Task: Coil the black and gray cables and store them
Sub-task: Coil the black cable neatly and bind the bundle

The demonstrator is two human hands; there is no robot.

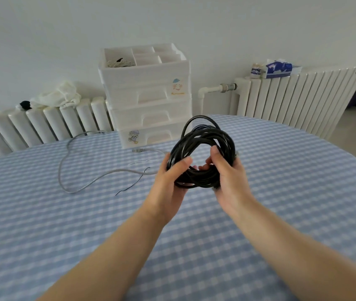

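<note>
Head view: both hands up over the table (281,192), holding the black cable (203,140), which is wound into a loose, multi-loop coil. Left hand (170,181) grips the coil's lower left, thumb over the strands; right hand (229,172) grips the lower right, thumb thru the middle, fingers wrapped behind. Top loops stick up uneven, one strand arcing above the rest.

Gray cable (81,168) lies uncoiled on the checked cloth to the left, snaking from near the table's far edge toward the hands, w/ a connector end (137,150) by the drawer unit (149,98). A thin black tie (132,184) and a thin white one (142,162) lie beside it, apart from the hands.

Judged step: black coil approx. done, not yet secured or stored; gray untouched. Next prob. needs one hand keeping the loops pinched so they don't spring, other reaching for a tie, or carrying the bundle to the unit's open top tray (118,54).
</note>
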